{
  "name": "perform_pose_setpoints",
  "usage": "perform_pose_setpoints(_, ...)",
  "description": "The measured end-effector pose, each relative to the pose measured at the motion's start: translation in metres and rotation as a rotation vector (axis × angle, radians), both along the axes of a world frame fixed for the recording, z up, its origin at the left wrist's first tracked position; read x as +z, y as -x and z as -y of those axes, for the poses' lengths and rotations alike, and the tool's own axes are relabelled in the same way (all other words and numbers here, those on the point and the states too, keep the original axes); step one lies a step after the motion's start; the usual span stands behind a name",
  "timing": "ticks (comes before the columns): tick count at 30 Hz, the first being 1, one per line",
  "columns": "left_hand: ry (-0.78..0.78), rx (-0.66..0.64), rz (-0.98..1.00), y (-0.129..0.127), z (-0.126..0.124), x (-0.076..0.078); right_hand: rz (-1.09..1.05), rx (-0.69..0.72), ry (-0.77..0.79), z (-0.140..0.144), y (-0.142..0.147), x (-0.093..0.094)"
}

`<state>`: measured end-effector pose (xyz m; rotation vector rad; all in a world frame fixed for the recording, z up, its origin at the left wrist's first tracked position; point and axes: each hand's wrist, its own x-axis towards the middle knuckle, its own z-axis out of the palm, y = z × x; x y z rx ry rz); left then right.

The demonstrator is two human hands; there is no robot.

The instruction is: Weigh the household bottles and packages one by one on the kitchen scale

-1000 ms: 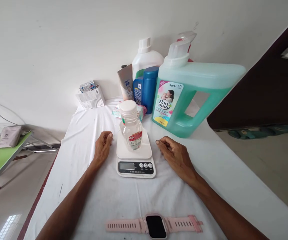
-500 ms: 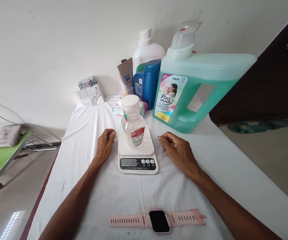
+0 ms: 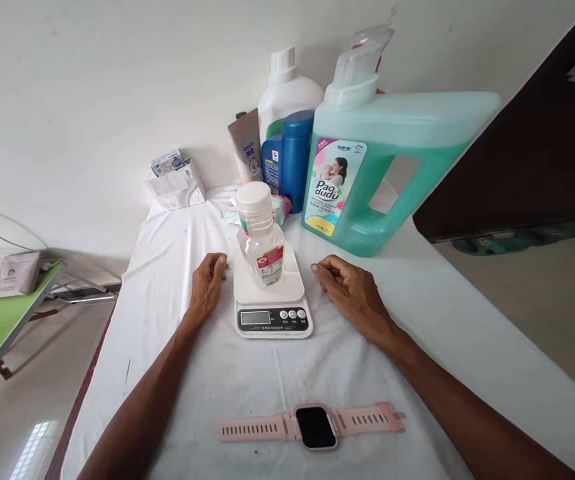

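A white digital kitchen scale (image 3: pixel 273 327) with a dark control strip stands on the cloth-covered table. On its platform is a clear bottle (image 3: pixel 262 243) with a white cap and a red-and-white label, upright. My left hand (image 3: pixel 208 283) rests on the cloth just left of the scale, fingers curled in and holding nothing. To the right of the scale lies my right hand (image 3: pixel 350 290), also loosely closed with nothing in it, its thumb toward the platform. Neither hand touches the bottle or scale. Nearer to me, a pink smartwatch (image 3: pixel 316 427) lies flat with its strap spread out.
Behind the scale stand a large green liquid jug (image 3: pixel 427 127), a blue bottle (image 3: pixel 297 160), a white jug (image 3: pixel 292 93), a tube (image 3: pixel 246 147) and a wipes packet (image 3: pixel 230 212). Small boxes (image 3: pixel 177 187) sit at back left. A green side table (image 3: pixel 12 320) is beyond the left edge.
My view has shifted slightly, so the table things appear a little higher and further left. Both hands keep their places beside the scale, and the bottle stays on it.
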<state>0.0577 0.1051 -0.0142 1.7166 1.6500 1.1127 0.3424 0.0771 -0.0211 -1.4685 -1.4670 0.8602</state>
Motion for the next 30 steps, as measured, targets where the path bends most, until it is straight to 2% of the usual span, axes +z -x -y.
perform_pose_setpoints(3, -0.085, -0.018, 0.05, -0.007, 0.009, 0.022, 0.002, -0.001, -0.002, 0.0, 0.0, 0.0)
perform_pose_setpoints(7, -0.251, -0.211, -0.064, -0.034, 0.021, 0.067, 0.002, 0.01, -0.026, 0.0, 0.0, 0.002)
perform_pose_setpoints(9, -0.245, -0.246, -0.16, -0.05, 0.022, 0.082, -0.02, 0.008, -0.039, -0.001, 0.0, 0.003)
perform_pose_setpoints(11, -0.197, -0.198, -0.214, -0.061, 0.018, 0.089, -0.063, 0.005, -0.046, -0.001, 0.0, 0.003)
perform_pose_setpoints(16, -0.145, -0.124, -0.127, -0.08, 0.006, 0.092, -0.173, -0.044, -0.07, -0.001, 0.0, 0.002)
perform_pose_setpoints(22, -0.221, -0.213, -0.022, -0.125, -0.015, 0.098, -0.307, -0.222, -0.117, -0.002, -0.002, 0.002)
perform_pose_setpoints(27, -0.151, -0.304, -0.022, -0.159, -0.041, 0.082, -0.366, -0.47, -0.251, -0.004, -0.011, 0.003)
perform_pose_setpoints(30, -0.121, -0.302, -0.079, -0.167, -0.05, 0.07, -0.297, -0.528, -0.332, -0.006, -0.013, 0.003)
